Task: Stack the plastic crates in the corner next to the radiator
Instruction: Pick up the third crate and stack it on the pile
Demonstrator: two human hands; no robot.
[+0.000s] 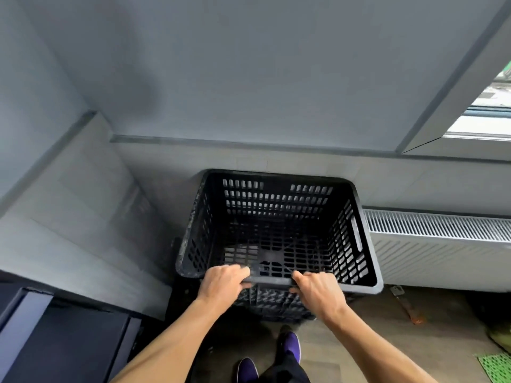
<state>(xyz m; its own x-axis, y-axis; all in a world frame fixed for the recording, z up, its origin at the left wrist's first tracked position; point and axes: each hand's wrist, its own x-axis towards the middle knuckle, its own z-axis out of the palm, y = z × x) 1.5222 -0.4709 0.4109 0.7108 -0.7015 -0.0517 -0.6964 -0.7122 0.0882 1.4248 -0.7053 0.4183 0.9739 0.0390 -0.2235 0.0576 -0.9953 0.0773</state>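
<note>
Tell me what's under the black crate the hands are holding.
The perforated wall of a second black crate shows beneath the top crate, between the left hand and right hand gripping its rim. The rest is covered.

Soft daylight from window (pixel 482 106) at upper right, panes blown out; grey wall (pixel 249 64) evenly lit, no glare; deep shadow inside crate (pixel 276 217) and at its foot; left hand (pixel 221 283) slightly motion-blurred; wide-angle bends straight lines near edges.

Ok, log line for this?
left hand, right hand: grip top crate, near rim | top crate over lower crate | radiator at right
</note>
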